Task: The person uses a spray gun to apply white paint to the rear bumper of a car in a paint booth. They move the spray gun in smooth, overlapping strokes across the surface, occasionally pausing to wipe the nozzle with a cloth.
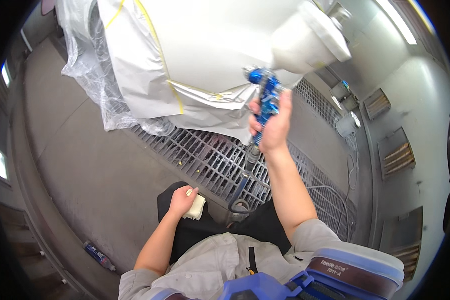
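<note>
My right hand (274, 122) is wrapped round the handle of a blue spray gun (268, 90), raised in front of a white vehicle panel (215, 40). On top of the gun sits a white paint cup (305, 42), tilted to the right. A dark air hose (242, 187) hangs from the base of the handle. My left hand (183, 201) rests near my left knee, closed on a folded cream cloth (195, 207). White masking paper (140, 55) with yellow tape borders the panel on the left and below.
Clear plastic sheeting (92, 75) drapes to the floor at the left. Floor grating (210, 155) runs beneath the panel. The hose trails right over the grating, near pale containers (347, 124) by the wall. A bottle (99, 256) lies at lower left. A respirator (355, 267) intrudes at the bottom.
</note>
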`<state>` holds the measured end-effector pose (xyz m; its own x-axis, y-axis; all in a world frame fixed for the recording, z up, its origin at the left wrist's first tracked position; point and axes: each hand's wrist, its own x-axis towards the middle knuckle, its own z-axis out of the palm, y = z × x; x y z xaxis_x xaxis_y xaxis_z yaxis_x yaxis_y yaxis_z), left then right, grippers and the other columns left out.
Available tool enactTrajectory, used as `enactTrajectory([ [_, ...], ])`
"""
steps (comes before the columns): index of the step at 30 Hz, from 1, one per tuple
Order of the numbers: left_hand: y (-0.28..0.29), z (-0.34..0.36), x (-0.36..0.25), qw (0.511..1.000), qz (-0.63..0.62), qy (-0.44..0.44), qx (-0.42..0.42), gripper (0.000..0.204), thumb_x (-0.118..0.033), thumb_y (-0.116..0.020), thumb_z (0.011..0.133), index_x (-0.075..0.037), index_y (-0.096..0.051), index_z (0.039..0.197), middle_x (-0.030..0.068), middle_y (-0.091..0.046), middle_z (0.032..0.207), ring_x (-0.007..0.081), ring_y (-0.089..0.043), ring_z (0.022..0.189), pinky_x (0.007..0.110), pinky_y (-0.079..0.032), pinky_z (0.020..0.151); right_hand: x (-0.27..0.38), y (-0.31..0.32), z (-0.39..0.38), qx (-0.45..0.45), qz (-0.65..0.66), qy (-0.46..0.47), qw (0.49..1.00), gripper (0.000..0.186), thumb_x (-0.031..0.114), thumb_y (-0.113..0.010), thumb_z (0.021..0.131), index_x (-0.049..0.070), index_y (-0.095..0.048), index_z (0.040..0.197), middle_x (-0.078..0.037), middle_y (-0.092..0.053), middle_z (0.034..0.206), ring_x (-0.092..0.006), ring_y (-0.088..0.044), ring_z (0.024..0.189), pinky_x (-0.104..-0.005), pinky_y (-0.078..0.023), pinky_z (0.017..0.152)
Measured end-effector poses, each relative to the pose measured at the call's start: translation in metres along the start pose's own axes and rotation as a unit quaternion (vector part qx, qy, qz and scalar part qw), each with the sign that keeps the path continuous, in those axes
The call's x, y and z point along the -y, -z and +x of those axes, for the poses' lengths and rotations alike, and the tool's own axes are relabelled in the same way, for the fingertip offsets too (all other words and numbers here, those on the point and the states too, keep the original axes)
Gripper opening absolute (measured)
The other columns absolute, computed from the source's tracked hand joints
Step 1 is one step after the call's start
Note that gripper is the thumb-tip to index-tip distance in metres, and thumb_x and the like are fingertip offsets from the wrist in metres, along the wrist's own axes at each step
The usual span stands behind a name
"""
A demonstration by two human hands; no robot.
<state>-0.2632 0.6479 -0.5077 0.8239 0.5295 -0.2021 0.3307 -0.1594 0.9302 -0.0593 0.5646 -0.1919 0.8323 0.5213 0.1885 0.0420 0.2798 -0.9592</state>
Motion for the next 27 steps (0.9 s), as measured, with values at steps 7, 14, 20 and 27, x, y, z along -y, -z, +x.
enactTrajectory([
  [7, 0.004, 0.010, 0.005, 0.999, 0.029, 0.006, 0.021, 0.036, -0.034, -0.068, 0.094, 0.000, -0.069, 0.082, 0.0176, -0.068, 0.073, 0.0299, -0.067, 0.067, 0.041, -0.051, 0.066, 0.025, 0.065, -0.031, -0.251, -0.034, 0.088, 0.963, 0.064, 0.068, -0.030, 0.103, 0.007, -0.050, 0.103, -0.003, -0.054, 0.079, -0.0095, -0.041, 0.046, -0.0250, -0.034, 0.038],
  [14, -0.008, 0.009, 0.002, 0.998, 0.048, 0.009, 0.031, 0.037, -0.036, -0.068, 0.094, 0.000, -0.069, 0.083, 0.0193, -0.070, 0.076, 0.0350, -0.069, 0.072, 0.043, -0.052, 0.067, 0.020, -0.005, -0.022, -0.031, 0.076, 0.008, 0.997, 0.068, 0.073, -0.031, 0.101, 0.010, -0.052, 0.092, 0.000, -0.055, 0.072, -0.0081, -0.044, 0.044, -0.0243, -0.035, 0.037],
  [20, -0.006, 0.006, -0.007, 0.997, 0.071, 0.001, 0.030, 0.037, -0.036, -0.068, 0.093, 0.000, -0.070, 0.085, 0.0201, -0.070, 0.078, 0.0374, -0.069, 0.074, 0.044, -0.053, 0.068, 0.025, -0.014, -0.009, 0.132, 0.100, -0.059, 0.984, 0.072, 0.075, -0.030, 0.099, 0.008, -0.054, 0.094, -0.002, -0.056, 0.075, -0.0079, -0.043, 0.044, -0.0234, -0.034, 0.037],
  [27, 0.003, 0.001, 0.005, 0.995, 0.095, 0.017, 0.024, 0.035, -0.036, -0.069, 0.092, -0.002, -0.074, 0.088, 0.0199, -0.072, 0.081, 0.0373, -0.071, 0.079, 0.044, -0.054, 0.071, 0.057, 0.085, -0.031, -0.053, 0.045, 0.059, 0.996, 0.073, 0.076, -0.024, 0.099, 0.009, -0.053, 0.092, -0.001, -0.056, 0.073, -0.0073, -0.042, 0.043, -0.0245, -0.033, 0.036],
])
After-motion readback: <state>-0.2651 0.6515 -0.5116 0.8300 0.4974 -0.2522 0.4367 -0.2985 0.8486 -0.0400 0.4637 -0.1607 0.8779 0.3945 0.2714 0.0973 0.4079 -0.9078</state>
